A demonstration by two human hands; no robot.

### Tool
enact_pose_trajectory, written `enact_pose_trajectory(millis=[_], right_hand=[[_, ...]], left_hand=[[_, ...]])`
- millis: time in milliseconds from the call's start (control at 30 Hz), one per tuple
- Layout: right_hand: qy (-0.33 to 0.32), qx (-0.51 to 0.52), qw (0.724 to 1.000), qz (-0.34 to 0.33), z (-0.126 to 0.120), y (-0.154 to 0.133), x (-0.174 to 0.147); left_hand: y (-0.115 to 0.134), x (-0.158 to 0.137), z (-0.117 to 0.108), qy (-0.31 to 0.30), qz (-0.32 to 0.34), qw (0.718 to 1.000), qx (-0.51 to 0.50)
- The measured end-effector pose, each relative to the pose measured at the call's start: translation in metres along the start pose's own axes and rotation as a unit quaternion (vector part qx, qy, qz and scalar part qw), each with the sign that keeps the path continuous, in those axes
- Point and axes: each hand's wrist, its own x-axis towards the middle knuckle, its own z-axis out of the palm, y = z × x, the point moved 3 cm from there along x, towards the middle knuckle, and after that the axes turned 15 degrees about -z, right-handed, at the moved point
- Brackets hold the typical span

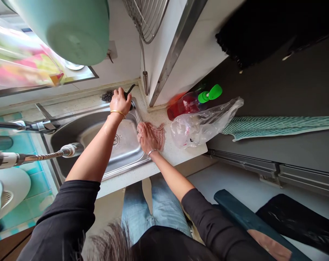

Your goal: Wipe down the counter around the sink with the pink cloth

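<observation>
My left hand (120,102) is over the back edge of the steel sink (126,139), its fingers closed around a scrubbing brush. The dark, wiry head of the scrubbing brush (107,96) shows to the left of the hand, and its black handle sticks out to the right. My right hand (148,139) presses on a pink knitted cloth (160,134), bunched under the fingers at the sink's right rim and spread over the counter. A clear plastic bag (191,128) lies on the counter, right of the cloth.
A red liquid bottle (183,105) with a green pump stands behind the bag. The faucet (72,149) reaches over the sink from the left. A green container (77,32) hangs overhead beside a wire strainer (150,18). A teal striped towel (275,127) lies at right.
</observation>
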Motion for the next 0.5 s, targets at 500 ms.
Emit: enact_pose_trajectory(millis=[500], right_hand=[[0.023, -0.017, 0.999, -0.027, -0.007, 0.005, 0.047]], left_hand=[[-0.016, -0.107, 0.000, 0.107, 0.164, 0.959, -0.206]])
